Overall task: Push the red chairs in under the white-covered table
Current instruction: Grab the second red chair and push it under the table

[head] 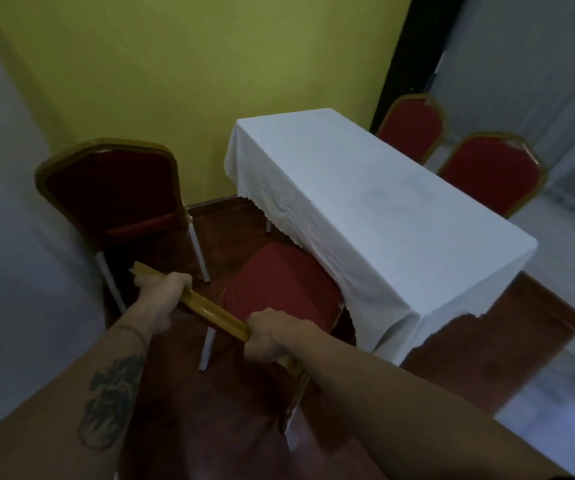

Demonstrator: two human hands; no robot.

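At far left a second red chair [113, 195] stands clear of the table, not yet pushed in. Your left hand [161, 289] and right hand [272, 332] both clamp the gold top rail [215, 315] of the near chair [279, 285], spaced apart, likely to steer it square. Its seat points toward the white-covered table [365, 199], front edge just under the cloth; the rail runs diagonally, roughly parallel to the table's long side.

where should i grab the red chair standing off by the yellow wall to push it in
Grip the gold top rail of the red padded chair from behind its arched backrest, one hand near each upper corner. Its seat faces the white-covered table, so pushing from the back drives it under.
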